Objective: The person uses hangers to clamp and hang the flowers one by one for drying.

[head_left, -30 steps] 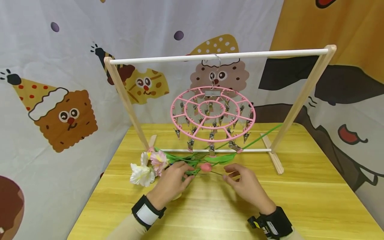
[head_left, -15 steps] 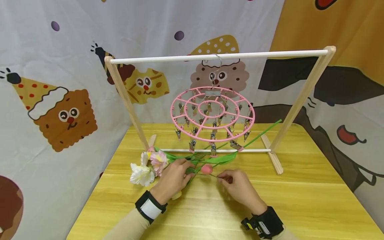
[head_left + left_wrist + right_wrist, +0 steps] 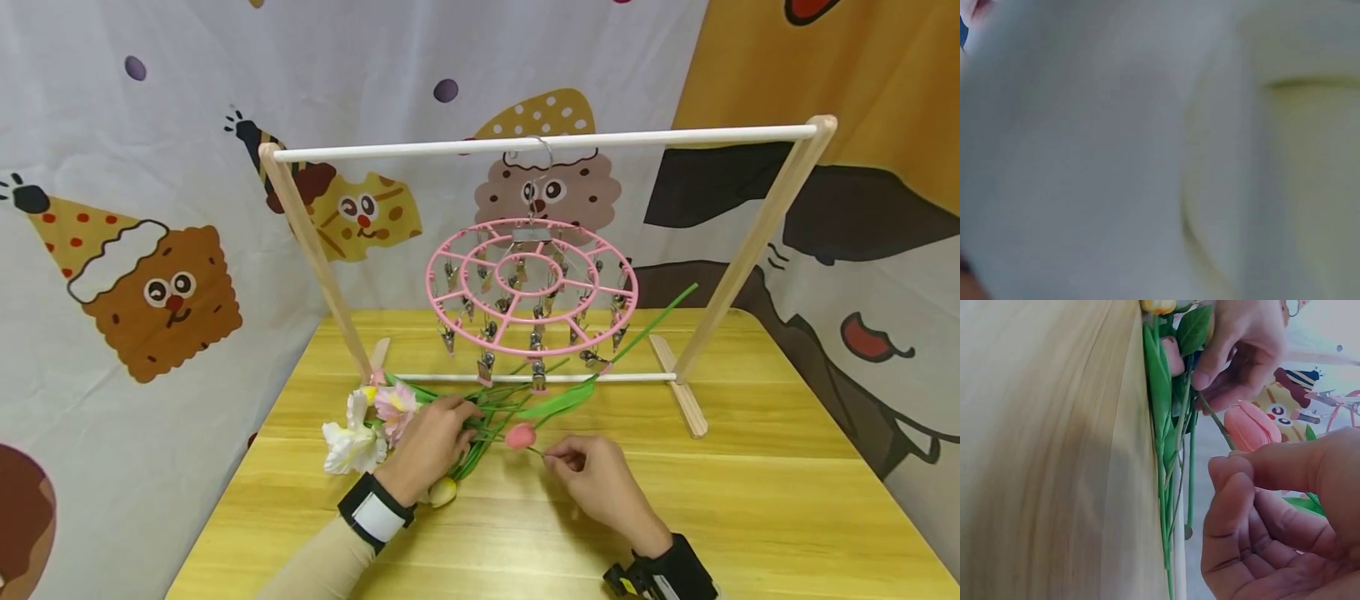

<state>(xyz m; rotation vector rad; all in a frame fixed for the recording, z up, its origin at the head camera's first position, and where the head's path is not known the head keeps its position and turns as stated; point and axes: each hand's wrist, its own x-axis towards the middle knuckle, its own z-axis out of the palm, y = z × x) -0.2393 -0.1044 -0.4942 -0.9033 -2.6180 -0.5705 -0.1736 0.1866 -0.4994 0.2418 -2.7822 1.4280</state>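
Note:
My left hand (image 3: 429, 442) lies over a bunch of artificial flowers on the table, its thumb and fingers gripping a thin flower stem (image 3: 1217, 423) in the right wrist view. My right hand (image 3: 598, 482) pinches the same thin stem farther right, between thumb and forefinger. Beside that stem is a pink tulip (image 3: 521, 435) on a long green stem (image 3: 656, 321), which slants up to the right. A white flower (image 3: 348, 447) and a pale pink flower (image 3: 395, 405) lie left of my left hand. A yellowish tulip (image 3: 442, 492) shows beneath that wrist. Blurred pale surfaces fill the left wrist view.
A wooden rack (image 3: 738, 250) with white bars stands over the flowers. From its top bar (image 3: 420, 150) hangs a pink round clip hanger (image 3: 459, 335) with several metal clips, low above the stems. A cartoon-printed curtain (image 3: 247, 50) closes the back.
My right hand has moved left and closed its fingertips on the thin stem. The pink tulip has shifted slightly toward me, and the long green stem's far end has risen.

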